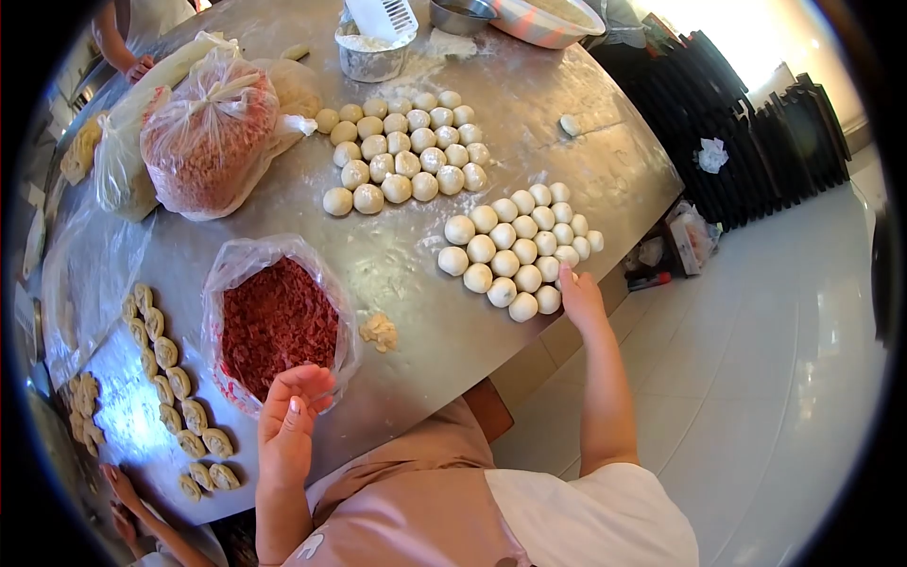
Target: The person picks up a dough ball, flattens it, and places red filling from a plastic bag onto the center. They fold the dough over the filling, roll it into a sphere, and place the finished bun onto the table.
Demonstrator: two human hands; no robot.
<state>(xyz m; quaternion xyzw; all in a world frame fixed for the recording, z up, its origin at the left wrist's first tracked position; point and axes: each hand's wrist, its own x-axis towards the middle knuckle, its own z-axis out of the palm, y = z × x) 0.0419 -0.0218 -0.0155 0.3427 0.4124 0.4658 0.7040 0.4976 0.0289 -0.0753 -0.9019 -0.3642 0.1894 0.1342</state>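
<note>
My right hand [578, 291] reaches to the lower right edge of a cluster of round white dough balls [504, 263], its fingertips against a ball there; whether it grips that ball is hard to see. My left hand [295, 414] is raised at the near rim of an open plastic bag of red filling [279, 326], fingers curved and apart from the thumb, nothing visible in it. A second group of dough balls [407, 163] sits farther back. Beside the red filling lies a small lump of pale dough [379, 332].
Coiled dough pieces [165, 352] line the left side. Tied bags of filling [210, 142] stand at the back left. A flour tub [371, 59] and basin [543, 17] are at the far edge. Other people's hands show at top left and bottom left. Black trays [727, 142] stand right.
</note>
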